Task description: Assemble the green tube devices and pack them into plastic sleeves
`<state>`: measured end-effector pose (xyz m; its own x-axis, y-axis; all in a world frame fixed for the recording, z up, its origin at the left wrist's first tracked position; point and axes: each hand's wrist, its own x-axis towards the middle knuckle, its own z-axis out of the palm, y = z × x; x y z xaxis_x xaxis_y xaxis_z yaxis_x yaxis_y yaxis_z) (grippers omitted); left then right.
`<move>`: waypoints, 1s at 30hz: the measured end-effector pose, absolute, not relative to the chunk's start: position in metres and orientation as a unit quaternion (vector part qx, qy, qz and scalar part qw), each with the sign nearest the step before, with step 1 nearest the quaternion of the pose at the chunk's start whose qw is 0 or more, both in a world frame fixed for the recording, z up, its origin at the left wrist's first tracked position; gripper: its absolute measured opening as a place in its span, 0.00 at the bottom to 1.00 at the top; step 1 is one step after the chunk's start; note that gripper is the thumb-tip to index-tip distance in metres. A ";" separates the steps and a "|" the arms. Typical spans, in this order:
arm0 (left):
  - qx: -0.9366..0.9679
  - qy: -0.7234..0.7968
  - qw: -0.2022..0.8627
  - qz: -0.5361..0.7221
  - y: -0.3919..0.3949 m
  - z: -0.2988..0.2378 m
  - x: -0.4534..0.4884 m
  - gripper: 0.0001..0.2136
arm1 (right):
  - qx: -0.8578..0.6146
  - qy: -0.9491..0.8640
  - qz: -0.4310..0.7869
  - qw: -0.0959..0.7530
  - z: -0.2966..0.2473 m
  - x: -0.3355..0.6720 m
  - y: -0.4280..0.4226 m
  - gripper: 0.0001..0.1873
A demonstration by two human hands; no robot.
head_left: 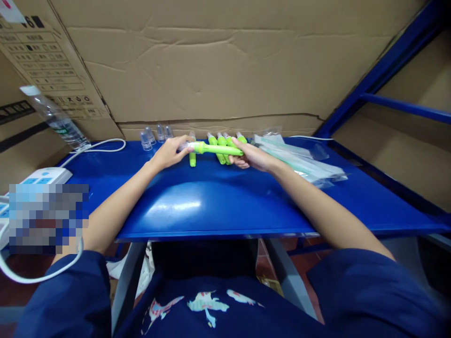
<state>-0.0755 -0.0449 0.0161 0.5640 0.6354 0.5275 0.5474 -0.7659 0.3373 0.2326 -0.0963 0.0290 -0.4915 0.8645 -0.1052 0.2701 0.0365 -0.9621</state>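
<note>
A lime-green pen-shaped stick [218, 149] with a clear cap lies level between my hands, above the blue table. My left hand [173, 151] is closed on its clear capped end. The fingers of my right hand [254, 157] grip the opposite, green end. Behind it, near my left fingertips, another green stick [192, 159] lies on the table. Several more capped green sticks [213, 139] lie side by side at the back, partly covered by the held one and my right hand. Several loose clear caps [145, 141] stand to the left of my left hand.
Clear plastic bags [299, 157] lie right of my right hand. A white power strip [45, 176] with a cable and a water bottle [58, 119] are at the left. Cardboard [211, 70] walls the back; a blue metal frame [352, 105] rises at the right.
</note>
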 end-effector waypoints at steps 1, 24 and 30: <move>0.880 0.350 0.079 0.313 -0.039 0.011 -0.079 0.24 | -0.417 -0.681 0.542 0.261 0.032 0.228 -0.102 0.35; 0.869 0.345 0.194 0.298 -0.038 -0.013 -0.062 0.36 | -0.384 -0.717 0.574 0.096 0.009 0.192 -0.127 0.29; 0.873 0.368 0.150 0.281 -0.026 -0.018 -0.076 0.31 | -0.402 -0.721 0.558 0.081 0.006 0.190 -0.124 0.38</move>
<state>-0.0757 -0.0261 -0.0177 0.5709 0.7278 0.3799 0.5589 -0.6835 0.4695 0.1903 -0.1245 0.0065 -0.6635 0.6704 -0.3320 0.4892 0.0530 -0.8706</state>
